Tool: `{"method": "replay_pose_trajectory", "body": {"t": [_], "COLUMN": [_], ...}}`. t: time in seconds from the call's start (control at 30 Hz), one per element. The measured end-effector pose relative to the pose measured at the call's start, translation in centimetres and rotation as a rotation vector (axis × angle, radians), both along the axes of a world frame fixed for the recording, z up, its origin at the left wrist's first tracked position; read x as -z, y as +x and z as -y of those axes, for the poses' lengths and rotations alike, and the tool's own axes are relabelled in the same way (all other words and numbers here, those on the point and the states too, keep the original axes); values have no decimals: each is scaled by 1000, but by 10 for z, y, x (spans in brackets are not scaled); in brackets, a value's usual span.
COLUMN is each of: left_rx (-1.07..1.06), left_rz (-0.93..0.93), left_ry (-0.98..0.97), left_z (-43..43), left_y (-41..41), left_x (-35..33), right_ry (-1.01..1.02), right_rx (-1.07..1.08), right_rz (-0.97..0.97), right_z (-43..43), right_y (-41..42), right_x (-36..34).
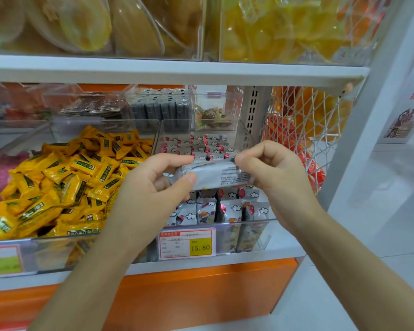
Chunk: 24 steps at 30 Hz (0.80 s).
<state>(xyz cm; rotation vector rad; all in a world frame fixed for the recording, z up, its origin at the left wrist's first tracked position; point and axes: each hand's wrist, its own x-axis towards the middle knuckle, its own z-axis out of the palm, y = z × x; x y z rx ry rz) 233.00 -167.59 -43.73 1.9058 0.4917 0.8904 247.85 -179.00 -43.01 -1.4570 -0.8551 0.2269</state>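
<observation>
A small white snack packet [213, 174] with printed text on its back lies sideways between both my hands, above a clear bin [246, 235] of the same white packets with cloud and red prints. My left hand [153, 187] grips the packet's left end with thumb and curled fingers. My right hand [273, 170] pinches its right end from above. The packet's left end is partly hidden behind my left thumb.
A clear bin of yellow candy packets [65, 185] stands to the left. A price tag reading 15.80 [187, 243] hangs on the bin front. Further bins stand behind, a white shelf [177, 70] runs above, and a white net [304, 130] of orange goods hangs at right.
</observation>
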Motion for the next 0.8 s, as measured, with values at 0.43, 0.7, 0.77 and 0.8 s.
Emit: {"method": "replay_pose_trajectory", "body": {"t": [0.43, 0.7, 0.77, 0.8], "left_rx": [-121, -99, -65, -68], "left_rz": [27, 68, 38, 12], "left_ry": [-48, -84, -39, 30], "left_z": [5, 2, 5, 6], "left_y": [4, 4, 4, 5], "left_x": [0, 0, 1, 2], "right_ry": [-10, 17, 30, 33], "right_rx": [19, -287, -228, -207], "right_rz": [143, 34, 32, 21], "right_z": [-3, 1, 2, 2], "right_y": [-9, 3, 6, 7], "right_x": [3, 2, 2, 1]}}
